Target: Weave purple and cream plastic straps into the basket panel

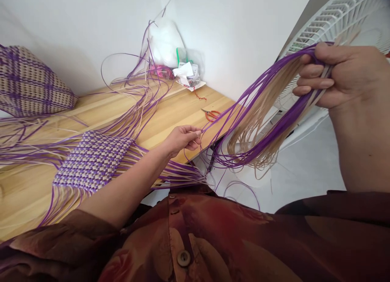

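My right hand [323, 77], raised at the upper right, is closed round a looped bundle of purple and beige weaving strands [262, 139]. The bundle sags in a curve below the fist. Over the table's right edge, my left hand [185, 139] pinches a purple strand that runs up toward the bundle. To the left of that hand lies a square woven panel [94, 160] in a purple and beige check. Long loose strands fan out from its sides, and some pass under my left forearm.
A finished-looking woven piece [33, 83] stands at the left wall. Orange-handled scissors [211, 114] lie near the corner of the wooden table [164, 121]. A white plastic bag [166, 42] and paper scraps [187, 72] sit at the back. A white fan [332, 24] stands at the right.
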The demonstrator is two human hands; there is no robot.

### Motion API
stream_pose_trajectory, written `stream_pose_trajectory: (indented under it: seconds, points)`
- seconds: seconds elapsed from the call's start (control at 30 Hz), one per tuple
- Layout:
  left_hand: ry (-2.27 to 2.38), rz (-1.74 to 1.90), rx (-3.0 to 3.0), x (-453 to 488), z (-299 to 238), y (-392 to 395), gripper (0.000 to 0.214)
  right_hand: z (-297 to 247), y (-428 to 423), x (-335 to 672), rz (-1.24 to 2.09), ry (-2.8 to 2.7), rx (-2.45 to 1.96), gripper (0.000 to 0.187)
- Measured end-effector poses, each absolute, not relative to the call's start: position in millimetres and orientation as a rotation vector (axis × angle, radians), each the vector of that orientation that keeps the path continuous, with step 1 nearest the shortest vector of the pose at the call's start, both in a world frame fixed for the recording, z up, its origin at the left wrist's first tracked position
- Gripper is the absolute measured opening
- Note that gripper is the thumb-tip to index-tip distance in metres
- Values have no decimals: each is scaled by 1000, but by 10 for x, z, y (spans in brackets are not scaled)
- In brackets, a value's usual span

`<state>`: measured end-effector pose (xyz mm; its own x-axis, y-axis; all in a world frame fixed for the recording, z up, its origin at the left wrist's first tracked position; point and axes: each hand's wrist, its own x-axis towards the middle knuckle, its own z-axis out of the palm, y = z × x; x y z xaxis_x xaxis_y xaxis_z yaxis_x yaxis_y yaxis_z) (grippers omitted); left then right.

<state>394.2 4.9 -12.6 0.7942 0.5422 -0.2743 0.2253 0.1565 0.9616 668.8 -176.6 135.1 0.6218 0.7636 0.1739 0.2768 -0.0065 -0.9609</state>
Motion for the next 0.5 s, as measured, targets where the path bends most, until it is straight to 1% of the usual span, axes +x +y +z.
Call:
stream_pose_trajectory:
  seconds: [0.1, 0.2, 0.33, 0.5]
  points:
    - [644, 242, 1425, 3918, -125, 64, 35, 1374, -1786, 6657, 634, -560, -1470, 39]
    - [595, 209, 1492, 3898, -114, 60, 42, 1370, -1816, 6608, 692, -529, -1433, 36]
    - [523, 129, 1556, 3873, -87, 47, 42, 1303, -1866, 6621, 793, -560, -1360, 33]
    - [438, 38, 1537, 3799, -89, 70, 39, 1223, -1942, 6699, 811, -578, -1332, 26]
